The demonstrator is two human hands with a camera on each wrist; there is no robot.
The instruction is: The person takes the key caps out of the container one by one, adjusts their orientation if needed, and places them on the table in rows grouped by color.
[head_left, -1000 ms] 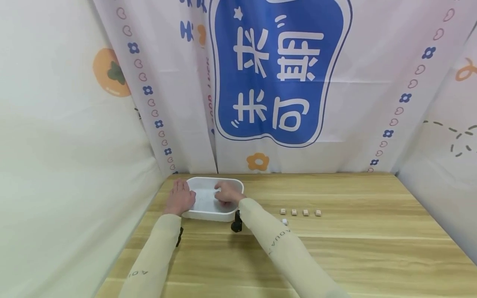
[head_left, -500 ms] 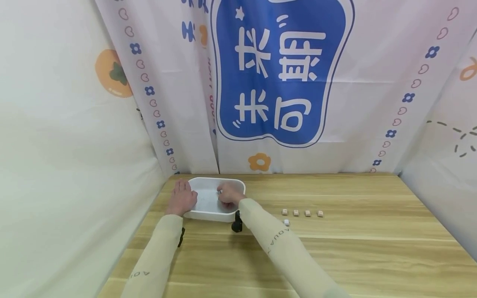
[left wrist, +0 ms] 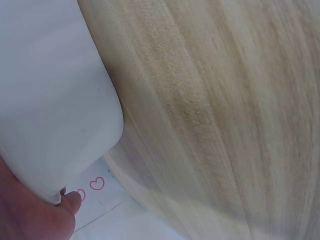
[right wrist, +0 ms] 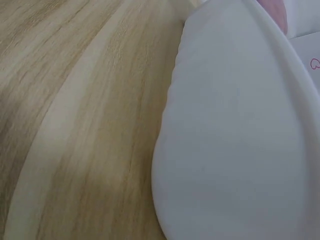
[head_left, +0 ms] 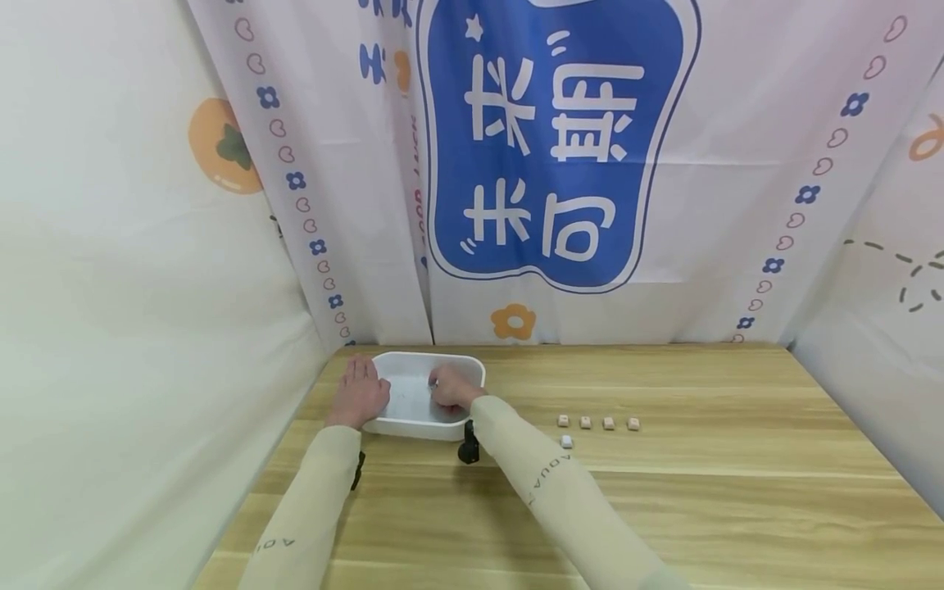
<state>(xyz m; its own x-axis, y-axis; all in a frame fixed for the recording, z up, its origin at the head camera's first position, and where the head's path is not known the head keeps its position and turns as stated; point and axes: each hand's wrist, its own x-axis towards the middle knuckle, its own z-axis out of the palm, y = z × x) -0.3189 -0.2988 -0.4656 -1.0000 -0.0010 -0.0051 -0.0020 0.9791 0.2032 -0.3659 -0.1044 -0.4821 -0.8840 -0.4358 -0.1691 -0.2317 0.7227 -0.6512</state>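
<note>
A white rectangular basin (head_left: 409, 428) stands at the table's back left; its outer wall fills much of both wrist views. My left hand (head_left: 359, 395) grips the basin's left rim, thumb over the edge and fingers outside. In the left wrist view a fingertip (left wrist: 72, 201) shows right at the rim. My right hand (head_left: 451, 388) reaches over the right rim into the basin, its fingers curled low near the floor. A small pale spot shows at its fingertips; I cannot tell whether it is a held piece. The right wrist view shows the basin's side, the right hand being hidden there.
Several small pale keycaps (head_left: 586, 422) lie in a row right of the basin. A white keycap (head_left: 566, 442) lies in front of the row, beside the right sleeve (head_left: 549, 475). Fabric walls (head_left: 708, 246) close off the wooden table (head_left: 737, 492) at back and sides.
The right hand stays inside the basin, its thumb and index finger drawn closer together. The left hand keeps its place on the rim. The whole view has shifted slightly.
</note>
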